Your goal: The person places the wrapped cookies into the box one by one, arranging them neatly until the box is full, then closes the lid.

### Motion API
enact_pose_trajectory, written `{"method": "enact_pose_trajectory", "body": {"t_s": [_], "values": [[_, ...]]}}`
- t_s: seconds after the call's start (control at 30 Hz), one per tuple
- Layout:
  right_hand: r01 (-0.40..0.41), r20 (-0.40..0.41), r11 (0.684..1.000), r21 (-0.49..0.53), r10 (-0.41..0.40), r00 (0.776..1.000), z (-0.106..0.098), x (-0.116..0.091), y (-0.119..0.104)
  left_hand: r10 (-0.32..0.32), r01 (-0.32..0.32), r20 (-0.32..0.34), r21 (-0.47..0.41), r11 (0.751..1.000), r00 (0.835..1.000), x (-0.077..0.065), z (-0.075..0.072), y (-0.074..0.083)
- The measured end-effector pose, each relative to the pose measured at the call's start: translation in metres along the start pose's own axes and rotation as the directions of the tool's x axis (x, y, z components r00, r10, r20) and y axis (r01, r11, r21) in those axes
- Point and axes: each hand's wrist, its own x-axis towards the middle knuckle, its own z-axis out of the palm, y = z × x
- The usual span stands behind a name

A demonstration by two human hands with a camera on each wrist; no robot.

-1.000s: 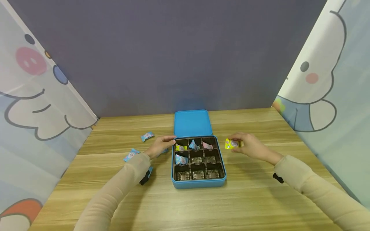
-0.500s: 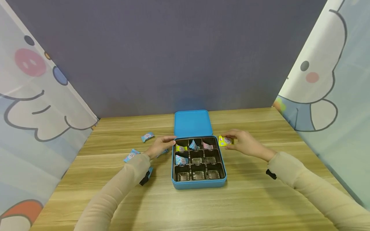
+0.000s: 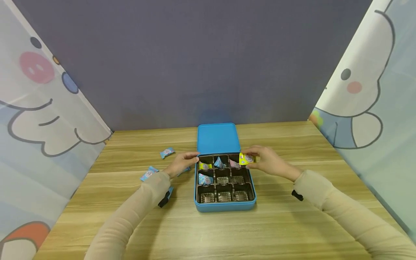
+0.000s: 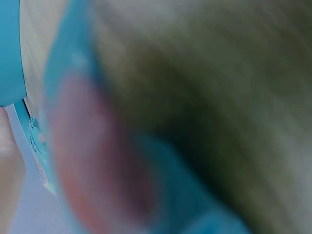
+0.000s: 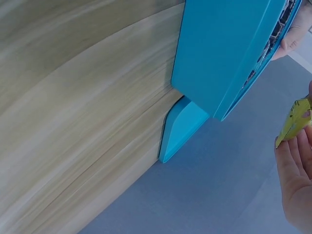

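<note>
In the head view my right hand (image 3: 266,160) pinches a yellow wrapped candy (image 3: 246,159) above the upper right part of a blue tin (image 3: 225,207). The right wrist view shows the same yellow candy (image 5: 295,119) between thumb and fingertips. My left hand (image 3: 178,164) rests its fingertips on the tin's left rim near the upper corner. Inside, a dark tray has three rows of compartments. A yellow candy (image 3: 204,166), a blue candy (image 3: 219,163) and a pink candy (image 3: 234,164) sit in the back row. Another blue candy (image 3: 205,179) lies in the middle row's left compartment.
The tin's blue lid (image 3: 218,139) lies behind it. Left of the tin are several blue candies, among them one at the back (image 3: 167,152) and one farther left (image 3: 149,173). A dark wall (image 3: 208,61) stands behind the wooden table. Close blur fills much of the left wrist view.
My right hand has moved left with the yellow candy, from the table's right side to over the tin's upper right edge. My left hand has stayed at the rim.
</note>
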Motion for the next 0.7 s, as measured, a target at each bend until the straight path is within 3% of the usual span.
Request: {"method": "enact_pose_trajectory", "body": {"t_s": [0.7], "values": [[0.013, 0.036, 0.992, 0.128, -0.017, 0.999, 0.024, 0.015, -0.01, -0.001, 0.001, 0.001, 0.035, 0.999, 1.0, 0.004, -0.003, 0.001]]}}
